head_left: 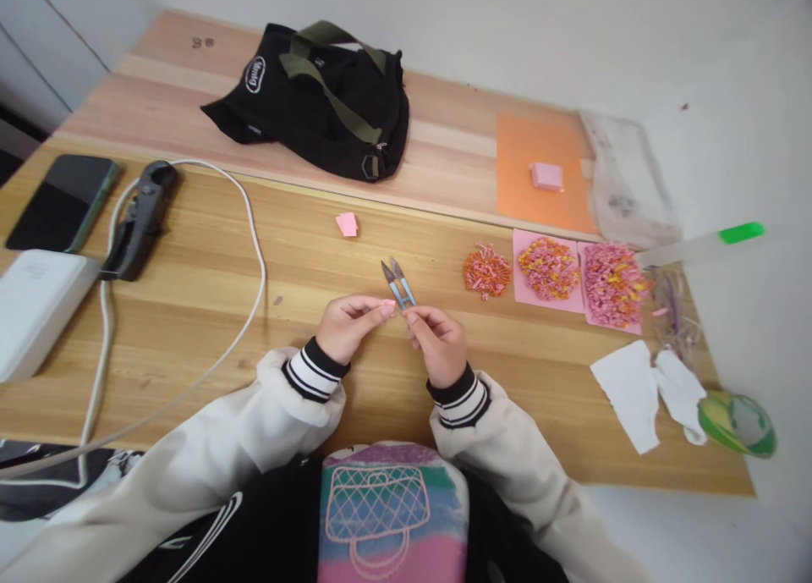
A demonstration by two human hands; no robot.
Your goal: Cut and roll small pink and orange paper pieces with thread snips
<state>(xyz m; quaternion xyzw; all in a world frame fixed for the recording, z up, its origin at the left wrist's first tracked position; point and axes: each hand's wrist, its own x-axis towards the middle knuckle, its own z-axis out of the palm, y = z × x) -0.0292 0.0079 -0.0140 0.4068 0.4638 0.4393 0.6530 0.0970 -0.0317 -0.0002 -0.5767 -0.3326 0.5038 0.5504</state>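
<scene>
My left hand (355, 325) is closed in a pinch, with a small pink piece of paper (389, 302) showing at the thumb and index fingertips. Close beside it, my right hand (437, 339) also pinches with thumb and forefinger; what lies between those fingertips is too small to make out. Thread snips (399, 285) with dark, parted blades point away from me just beyond both hands. The right fingers overlap their handle end, so I cannot tell whether they touch it. Farther back lie a few small pink paper slips (347, 224).
Right of the hands sit an orange-pink pile (486, 272) of tiny pieces and two more piles (549, 267) on pink sheets. A black bag (317, 101) lies at the back. Leftward are a phone (63, 202), a white box-like device (44, 312) and a looping cable (263, 270). White paper (628, 393) lies right.
</scene>
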